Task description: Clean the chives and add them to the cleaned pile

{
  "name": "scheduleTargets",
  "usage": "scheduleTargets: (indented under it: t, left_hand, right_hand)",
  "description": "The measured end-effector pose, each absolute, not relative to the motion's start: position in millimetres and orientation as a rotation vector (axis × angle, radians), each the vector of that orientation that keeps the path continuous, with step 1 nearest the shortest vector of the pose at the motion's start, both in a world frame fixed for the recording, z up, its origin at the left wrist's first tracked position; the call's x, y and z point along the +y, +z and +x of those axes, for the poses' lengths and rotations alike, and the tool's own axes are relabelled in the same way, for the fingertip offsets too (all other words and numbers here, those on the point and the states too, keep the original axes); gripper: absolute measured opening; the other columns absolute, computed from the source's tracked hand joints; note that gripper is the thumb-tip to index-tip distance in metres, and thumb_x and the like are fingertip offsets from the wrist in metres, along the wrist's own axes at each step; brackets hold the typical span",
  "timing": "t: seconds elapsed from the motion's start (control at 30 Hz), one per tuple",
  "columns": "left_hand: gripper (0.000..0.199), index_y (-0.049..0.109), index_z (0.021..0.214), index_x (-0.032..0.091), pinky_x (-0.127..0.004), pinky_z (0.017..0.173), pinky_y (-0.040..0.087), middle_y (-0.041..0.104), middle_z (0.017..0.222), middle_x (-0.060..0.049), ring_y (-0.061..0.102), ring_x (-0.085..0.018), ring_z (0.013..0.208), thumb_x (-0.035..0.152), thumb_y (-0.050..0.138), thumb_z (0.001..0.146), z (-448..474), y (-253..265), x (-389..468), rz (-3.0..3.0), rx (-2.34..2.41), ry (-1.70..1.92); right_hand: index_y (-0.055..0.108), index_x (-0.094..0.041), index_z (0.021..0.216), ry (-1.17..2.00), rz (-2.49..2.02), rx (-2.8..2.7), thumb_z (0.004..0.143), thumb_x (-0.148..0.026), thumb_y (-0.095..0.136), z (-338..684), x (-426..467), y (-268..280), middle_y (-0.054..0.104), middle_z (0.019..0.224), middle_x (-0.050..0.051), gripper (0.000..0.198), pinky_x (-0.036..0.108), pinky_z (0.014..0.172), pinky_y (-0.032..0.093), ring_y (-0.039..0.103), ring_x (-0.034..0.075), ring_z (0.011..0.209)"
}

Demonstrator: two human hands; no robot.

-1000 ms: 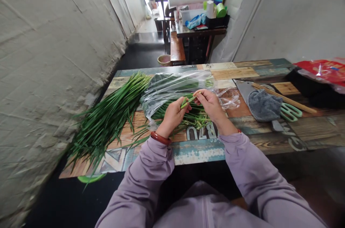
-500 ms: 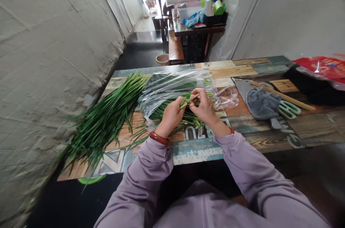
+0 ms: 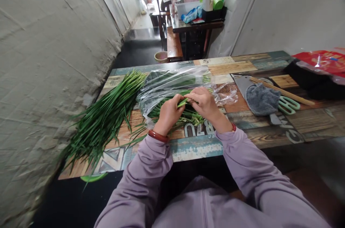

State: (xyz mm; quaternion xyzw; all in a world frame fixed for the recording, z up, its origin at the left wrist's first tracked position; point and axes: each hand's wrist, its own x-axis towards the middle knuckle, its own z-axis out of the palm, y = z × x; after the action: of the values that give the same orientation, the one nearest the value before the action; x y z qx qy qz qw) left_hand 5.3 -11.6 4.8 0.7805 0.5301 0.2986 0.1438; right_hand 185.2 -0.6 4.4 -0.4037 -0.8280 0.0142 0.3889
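Observation:
Several chive stalks [image 3: 182,103] are pinched in my left hand [image 3: 170,112], their pale ends poking out past the thumb. My right hand [image 3: 204,103] closes its fingertips on the same stalks from the right, almost touching the left. Beneath both hands lie more chives [image 3: 161,107], partly inside a clear plastic bag [image 3: 153,89]. Left of the bag a large loose bundle of chives [image 3: 107,116] spreads over the patterned table [image 3: 194,150], leaf tips toward the near left edge. Small trimmings [image 3: 195,117] lie just below my right hand.
On the right are a grey cloth [image 3: 262,99], green-handled scissors [image 3: 289,106], wooden chopsticks [image 3: 283,91] and a red plastic bag [image 3: 320,63]. A wall [image 3: 40,59] runs along the left. Beyond stand a bench [image 3: 174,43], a basket [image 3: 161,56] and a second table [image 3: 198,26]; a person sits farther back.
My right hand has moved slightly left, its fingers now closer to my left hand over the stalks. The view has shifted slightly; the chive bundles stay in place.

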Motion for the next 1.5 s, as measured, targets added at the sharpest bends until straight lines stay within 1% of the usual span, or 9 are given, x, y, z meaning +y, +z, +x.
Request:
scheduleTargets:
  t: [0.17,0.37,0.63,0.87,1.03,1.1,1.27,1.37,1.5]
  left_hand:
    - [0.010,0.061,0.096,0.022,-0.027,0.062,0.035,0.070,0.082,-0.005,0.064,-0.021,0.075,0.021,0.057,0.086,6.7,7.8,-13.9,2.354,1.600,0.751]
    - [0.008,0.058,0.096,0.021,-0.027,0.064,0.035,0.067,0.080,-0.004,0.063,-0.020,0.076,0.024,0.054,0.089,8.9,5.3,-12.9,2.393,1.540,0.732]
    - [0.010,0.052,0.086,0.020,-0.025,0.064,0.035,0.055,0.073,0.002,0.050,-0.013,0.065,0.029,0.050,0.091,4.2,5.3,-6.5,2.231,1.430,1.047]
    - [0.016,0.053,0.087,0.020,-0.024,0.062,0.036,0.050,0.063,0.005,0.046,-0.011,0.060,0.031,0.045,0.095,-0.1,13.0,-7.2,1.981,1.372,1.156]
    - [0.019,0.053,0.086,0.019,-0.024,0.062,0.037,0.049,0.060,0.006,0.046,-0.010,0.057,0.034,0.046,0.096,-2.7,11.1,-5.7,1.877,1.317,1.205]
    - [0.020,0.052,0.086,0.019,-0.024,0.063,0.038,0.051,0.061,0.005,0.047,-0.011,0.059,0.034,0.046,0.096,-2.9,10.5,-5.6,1.892,1.320,1.208]
    - [0.020,0.053,0.084,0.020,-0.024,0.065,0.038,0.055,0.068,0.002,0.050,-0.012,0.064,0.033,0.045,0.097,-0.6,7.7,-7.1,2.053,1.350,1.163]
    - [0.015,0.055,0.090,0.020,-0.026,0.068,0.038,0.061,0.078,0.000,0.055,-0.014,0.071,0.031,0.045,0.095,2.0,2.5,-8.2,2.192,1.376,1.107]
    - [0.013,0.057,0.097,0.021,-0.027,0.068,0.038,0.064,0.085,-0.003,0.058,-0.017,0.077,0.028,0.047,0.094,5.0,-3.9,-9.2,2.286,1.403,1.019]
  right_hand:
    - [0.069,-0.021,0.090,-0.090,-1.059,-2.231,0.098,-0.026,0.045,182.5,2.6,-3.4,0.063,0.087,0.008,0.026,0.035,0.081,0.038,0.050,0.023,0.087]
    - [0.064,-0.018,0.088,-0.018,-1.206,-2.149,0.098,-0.024,0.044,172.9,5.3,-7.2,0.061,0.087,0.009,0.024,0.036,0.087,0.039,0.051,0.023,0.088]
    - [0.059,-0.019,0.090,-0.033,-1.423,-1.686,0.099,-0.022,0.037,197.5,21.7,-5.8,0.064,0.092,0.011,0.024,0.038,0.086,0.044,0.057,0.025,0.089]
    - [0.067,-0.019,0.097,0.436,-1.113,-1.671,0.091,-0.021,0.050,201.9,10.2,9.8,0.069,0.077,0.002,0.018,0.029,0.070,0.050,0.062,0.016,0.068]
    - [0.073,-0.021,0.092,0.706,-0.706,-2.127,0.084,-0.025,0.065,187.0,-4.7,14.3,0.074,0.098,0.005,0.013,0.032,0.086,0.052,0.068,0.018,0.092]
    - [0.073,-0.021,0.088,0.741,-0.752,-2.091,0.083,-0.028,0.067,182.2,-5.5,11.9,0.074,0.095,0.005,0.011,0.032,0.085,0.052,0.068,0.018,0.090]
    - [0.069,-0.018,0.084,0.778,-1.182,-1.580,0.084,-0.038,0.063,177.7,2.5,0.5,0.070,0.076,0.002,0.020,0.027,0.066,0.048,0.061,0.014,0.067]
    - [0.068,-0.018,0.086,0.907,-1.163,-1.427,0.083,-0.046,0.064,178.8,7.3,-4.9,0.068,0.073,0.001,0.029,0.026,0.064,0.048,0.061,0.013,0.066]
    - [0.068,-0.018,0.084,1.019,-1.086,-1.331,0.079,-0.047,0.068,177.5,8.3,-6.0,0.067,0.069,0.000,0.029,0.025,0.062,0.049,0.061,0.013,0.063]
